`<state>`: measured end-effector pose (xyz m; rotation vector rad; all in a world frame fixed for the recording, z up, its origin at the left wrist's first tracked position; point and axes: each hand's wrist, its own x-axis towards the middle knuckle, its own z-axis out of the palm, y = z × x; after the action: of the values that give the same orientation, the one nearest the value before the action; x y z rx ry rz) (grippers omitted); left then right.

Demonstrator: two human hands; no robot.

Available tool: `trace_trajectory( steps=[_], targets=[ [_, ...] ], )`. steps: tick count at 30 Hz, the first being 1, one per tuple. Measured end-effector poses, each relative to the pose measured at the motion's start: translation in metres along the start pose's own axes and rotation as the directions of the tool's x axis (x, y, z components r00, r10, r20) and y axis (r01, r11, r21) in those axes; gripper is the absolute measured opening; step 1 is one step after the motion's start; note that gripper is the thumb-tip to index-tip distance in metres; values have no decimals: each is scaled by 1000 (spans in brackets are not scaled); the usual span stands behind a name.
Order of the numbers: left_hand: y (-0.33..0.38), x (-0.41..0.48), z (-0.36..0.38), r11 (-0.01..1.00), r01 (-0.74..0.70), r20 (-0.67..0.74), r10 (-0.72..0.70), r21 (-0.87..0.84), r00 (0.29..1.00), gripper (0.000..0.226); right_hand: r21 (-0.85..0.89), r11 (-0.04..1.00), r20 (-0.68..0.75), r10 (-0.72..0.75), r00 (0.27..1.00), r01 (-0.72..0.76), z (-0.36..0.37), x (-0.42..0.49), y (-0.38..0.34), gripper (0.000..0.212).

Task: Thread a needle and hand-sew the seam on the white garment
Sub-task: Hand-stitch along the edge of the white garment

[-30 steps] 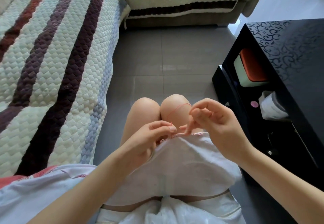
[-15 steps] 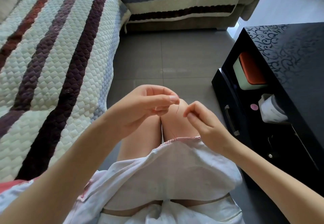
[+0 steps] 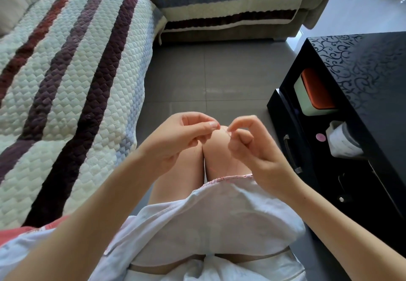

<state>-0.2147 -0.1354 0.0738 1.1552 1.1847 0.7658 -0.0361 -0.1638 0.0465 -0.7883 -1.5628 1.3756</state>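
Loosely draped, the white garment (image 3: 219,225) shows a pink-stitched edge (image 3: 228,178).

head view | looks forward and down | close over white garment (image 3: 219,219)

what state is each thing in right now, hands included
left hand, held up, fingertips pinching the thread
right hand, held up beside it, fingertips pinching the thread
thread, pink, running a short span between the hands
white garment, draped across the legs, hem unheld
black cabinet, front open
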Motion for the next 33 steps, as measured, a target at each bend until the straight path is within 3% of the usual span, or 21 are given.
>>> trace_trajectory(
  steps=[4,6,9,12,15,17,18,19,20,21,22,23,24,25,26,27,28,30,33],
  targets=[
    [-27,-2,3,954,94,-33,-89,284,996,17,-137,990,-122,-43,992,26,-13,7,-11,14],
    [-39,-8,7,941,153,40,-173,302,984,32,-193,981,-176,-41,984,7,-26,13,-19,14],
    [-51,-20,12,910,236,152,-301,340,941,44,-87,995,-250,23,968,-47,-46,30,-34,8],
    [-63,-24,16,931,194,170,-255,309,952,25,-6,994,-270,105,957,-110,-70,52,-45,21],
    [-67,-28,22,968,186,106,-206,170,973,17,194,970,-290,199,936,-146,-89,82,-46,10],
    [-68,-29,26,975,188,96,-200,120,975,15,260,963,-493,200,847,-75,-100,106,-40,13],
    [-68,-30,26,976,194,95,-204,103,974,14,180,983,-626,131,768,-21,-105,118,-33,17],
    [-67,-29,26,976,201,90,-209,88,974,13,-27,1000,-741,-11,672,-13,-112,128,-24,18],
    [-67,-29,26,976,207,83,-213,74,974,12,-309,946,-778,-193,598,-97,-117,134,-15,15],
    [-67,-29,25,976,208,74,-213,63,974,11,-555,796,-733,-331,594,-241,-119,136,-6,14],
    [-67,-29,25,977,206,67,-209,58,976,10,-713,610,-646,-378,663,-346,-117,134,2,15],
    [-67,-29,25,978,202,61,-205,53,977,10,-803,463,-549,-327,769,-377,-111,128,8,16],
    [-67,-29,24,979,199,57,-202,50,978,9,-858,395,-434,-216,875,-328,-103,118,12,14],
    [-67,-30,23,979,197,54,-200,47,978,9,-870,430,-295,-65,953,-240,-92,107,13,10],
    [-67,-29,22,980,196,53,-198,45,979,9,-817,549,-136,116,984,-177,-80,92,11,7],
    [-67,-29,22,980,194,54,-196,43,979,9,-720,673,33,276,961,-169,-71,76,10,8],
    [-67,-29,21,980,194,55,-196,39,979,8,-657,732,178,385,905,-183,-64,59,10,12],
    [-67,-29,21,980,196,57,-198,29,979,7,-702,699,308,473,826,-139,-55,30,16,19],
    [-66,-29,22,979,200,65,-201,29,977,6,-785,613,278,474,836,-87,-46,8,23,17]
  ],
)
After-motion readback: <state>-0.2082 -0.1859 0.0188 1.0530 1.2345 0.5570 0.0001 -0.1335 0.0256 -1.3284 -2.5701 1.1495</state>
